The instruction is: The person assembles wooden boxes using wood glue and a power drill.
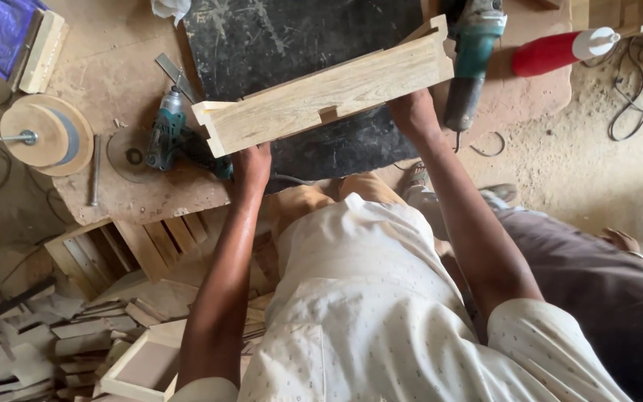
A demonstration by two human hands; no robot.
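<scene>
A long pale wooden board (pixel 321 93) with notched ends and a small cut-out on its lower edge is held above a dark, scratched worktop (pixel 262 37). My left hand (pixel 251 165) grips the board's near edge towards its left end. My right hand (pixel 413 112) grips the near edge close to the right end. The board slopes up from left to right in the view. Both forearms reach out from a white dotted shirt.
A teal angle grinder (pixel 472 56) lies right of the board, a teal power tool (pixel 164 134) left of it. A red and white bottle (pixel 560 50), a round wooden disc (pixel 46 135), cables, wood offcuts (pixel 113 327) and another person's arm (pixel 619 242) surround me.
</scene>
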